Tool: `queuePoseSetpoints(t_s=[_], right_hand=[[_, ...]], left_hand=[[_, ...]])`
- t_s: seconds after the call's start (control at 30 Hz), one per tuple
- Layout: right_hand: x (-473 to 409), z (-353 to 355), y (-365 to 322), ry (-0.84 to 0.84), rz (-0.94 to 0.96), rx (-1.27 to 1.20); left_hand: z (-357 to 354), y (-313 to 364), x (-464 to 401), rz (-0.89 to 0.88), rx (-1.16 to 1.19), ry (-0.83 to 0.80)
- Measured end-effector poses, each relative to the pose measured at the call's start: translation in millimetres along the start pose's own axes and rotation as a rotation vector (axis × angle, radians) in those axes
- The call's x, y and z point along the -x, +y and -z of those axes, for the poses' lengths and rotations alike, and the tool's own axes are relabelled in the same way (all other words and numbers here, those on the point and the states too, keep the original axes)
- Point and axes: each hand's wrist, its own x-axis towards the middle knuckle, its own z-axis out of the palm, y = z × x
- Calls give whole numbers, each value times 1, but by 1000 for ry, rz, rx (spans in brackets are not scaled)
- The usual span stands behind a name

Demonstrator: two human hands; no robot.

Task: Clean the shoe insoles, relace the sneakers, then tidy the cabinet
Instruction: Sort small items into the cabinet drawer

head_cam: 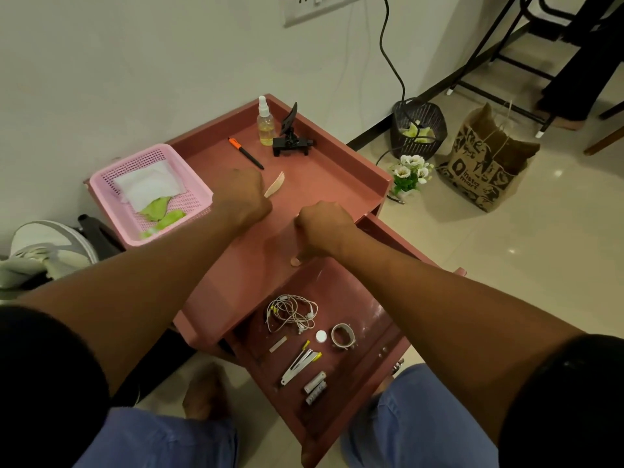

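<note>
Hovering curled over the pink cabinet worktop (324, 184): left hand (241, 194) pinching a beige strip (275, 184), right hand (320, 228) clenched beside the pink mesh basket (111, 184).

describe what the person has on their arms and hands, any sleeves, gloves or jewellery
Both forearms are bare from the upper arm down. Short dark, near-black sleeves end above the elbows. The left hand and right hand wear no gloves, and no watch, ring or bracelet shows on the visible sides. Light blue trousers cover the legs below.
</note>
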Motion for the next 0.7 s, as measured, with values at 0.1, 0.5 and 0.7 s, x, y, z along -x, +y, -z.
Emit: queuePoseSetpoints(t_s=[0.1, 0.5, 0.7], right_hand=[[3, 0, 2, 23, 6, 45], [21, 5, 16, 79, 163, 90], [41, -31, 31, 198, 105, -198]], left_hand=[[9, 5, 35, -87, 132, 56], [-11, 6, 183, -182, 182, -208], [-82, 21, 186, -225, -2, -384]])
